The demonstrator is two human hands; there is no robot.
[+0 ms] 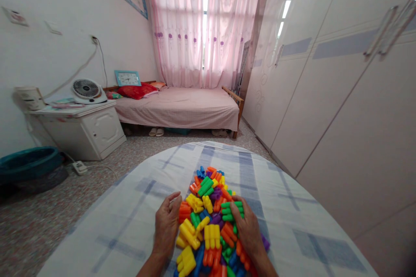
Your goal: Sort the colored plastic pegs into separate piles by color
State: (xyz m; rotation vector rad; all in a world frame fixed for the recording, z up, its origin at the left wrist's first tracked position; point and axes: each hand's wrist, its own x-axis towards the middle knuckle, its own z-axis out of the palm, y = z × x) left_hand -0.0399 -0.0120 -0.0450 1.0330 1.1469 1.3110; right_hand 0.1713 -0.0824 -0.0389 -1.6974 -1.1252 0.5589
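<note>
The right hand (249, 229) pinches a green block (226, 210); the left hand (165, 227) curls beside orange blocks (185, 210), any grip unclear. Between both hands, the loose block pile (212, 234) could topple if nudged inward.

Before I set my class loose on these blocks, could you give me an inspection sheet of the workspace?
Surface: rounded tabletop under a blue-and-white checked tablecloth, with some creases.
Job's things: interlocking plastic blocks in a loose, mixed-colour pile; some overlap and hide others.
Clutter: slippers on the floor by the bed; fan on the cabinet.
Grippers: bare hands; right hand holds a green block; left hand beside orange blocks, contact unclear.
Cables: power strip and cord on the floor, left of the table; dark cord hangs from a wall socket.
Surroundings: wardrobe right, pink curtains ahead.
</note>
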